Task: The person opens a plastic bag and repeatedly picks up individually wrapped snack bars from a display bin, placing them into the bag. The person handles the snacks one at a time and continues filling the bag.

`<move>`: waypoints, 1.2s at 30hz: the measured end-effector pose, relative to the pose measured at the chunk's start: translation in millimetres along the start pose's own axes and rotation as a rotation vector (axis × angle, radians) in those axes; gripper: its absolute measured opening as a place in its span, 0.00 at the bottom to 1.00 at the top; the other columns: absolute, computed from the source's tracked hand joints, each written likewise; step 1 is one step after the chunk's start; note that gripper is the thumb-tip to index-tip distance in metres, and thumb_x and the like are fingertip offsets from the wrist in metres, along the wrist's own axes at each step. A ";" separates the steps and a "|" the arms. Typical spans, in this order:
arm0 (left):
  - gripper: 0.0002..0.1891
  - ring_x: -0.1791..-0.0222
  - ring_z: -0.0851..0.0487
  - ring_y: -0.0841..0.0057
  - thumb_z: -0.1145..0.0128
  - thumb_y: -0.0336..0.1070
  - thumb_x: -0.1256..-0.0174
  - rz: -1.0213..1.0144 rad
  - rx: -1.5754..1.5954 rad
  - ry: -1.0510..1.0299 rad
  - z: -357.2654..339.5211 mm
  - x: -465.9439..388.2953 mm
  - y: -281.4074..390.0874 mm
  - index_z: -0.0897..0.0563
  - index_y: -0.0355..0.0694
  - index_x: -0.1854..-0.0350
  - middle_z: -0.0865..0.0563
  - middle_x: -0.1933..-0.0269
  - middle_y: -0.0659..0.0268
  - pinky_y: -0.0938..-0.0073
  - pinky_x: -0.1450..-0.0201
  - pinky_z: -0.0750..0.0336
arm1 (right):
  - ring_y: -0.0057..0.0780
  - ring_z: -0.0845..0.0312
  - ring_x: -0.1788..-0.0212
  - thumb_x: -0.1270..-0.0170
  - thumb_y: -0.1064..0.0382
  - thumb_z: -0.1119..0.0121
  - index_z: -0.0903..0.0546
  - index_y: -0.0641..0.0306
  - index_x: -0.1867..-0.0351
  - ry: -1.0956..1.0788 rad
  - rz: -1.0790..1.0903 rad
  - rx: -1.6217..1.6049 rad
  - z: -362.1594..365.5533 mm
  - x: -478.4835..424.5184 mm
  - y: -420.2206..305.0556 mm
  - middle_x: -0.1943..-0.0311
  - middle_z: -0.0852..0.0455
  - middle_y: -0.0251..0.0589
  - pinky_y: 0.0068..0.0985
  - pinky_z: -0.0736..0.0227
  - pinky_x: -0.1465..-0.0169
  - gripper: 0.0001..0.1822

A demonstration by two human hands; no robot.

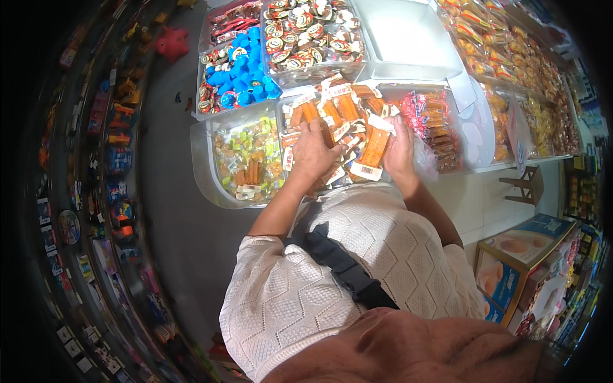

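My left hand (313,151) lies palm down on orange-brown snack packets (346,106) heaped in a clear plastic bin. Its thumb is spread from the fingers, with a packet showing between them; whether it grips that packet is not clear. My right hand (401,148) is at the bin's right side, holding an upright snack packet (374,147) by its right edge. This packet has a transparent front and pale printed ends, the lower one bearing a barcode. Its thumb is hidden. Green-wrapped sweets (249,143) fill the bin on the left, with a few brown packets on top.
Bins of chocolate cups (311,36) and blue-capped cups (244,72) stand behind. Red-wrapped sticks (433,129) and bagged pastries (507,52) sit at right. A wooden stool (524,185) and a printed carton (522,244) are lower right. Stocked shelves (119,158) line the left aisle.
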State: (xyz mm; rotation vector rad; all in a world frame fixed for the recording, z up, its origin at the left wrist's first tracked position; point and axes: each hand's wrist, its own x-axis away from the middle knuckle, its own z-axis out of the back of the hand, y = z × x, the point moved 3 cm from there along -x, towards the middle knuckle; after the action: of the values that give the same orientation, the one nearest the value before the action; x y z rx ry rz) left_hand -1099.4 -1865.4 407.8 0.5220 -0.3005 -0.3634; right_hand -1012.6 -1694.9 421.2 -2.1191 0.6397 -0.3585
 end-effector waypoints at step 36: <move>0.17 0.60 0.18 0.82 0.50 0.18 0.43 -0.098 1.536 -0.007 28.7 6.4 -21.2 0.26 0.36 0.50 0.16 0.52 0.60 0.83 0.63 0.25 | 0.19 0.28 0.60 0.34 0.66 0.50 0.22 0.71 0.65 -0.110 -0.093 0.077 -13.5 -5.0 6.8 0.67 0.21 0.35 0.21 0.35 0.51 0.09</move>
State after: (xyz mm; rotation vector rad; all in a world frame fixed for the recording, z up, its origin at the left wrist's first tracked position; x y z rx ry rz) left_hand -1109.7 -1897.4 421.5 2.0455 -0.5368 -0.1650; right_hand -1025.2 -1704.4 423.4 -2.0835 0.4578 -0.3110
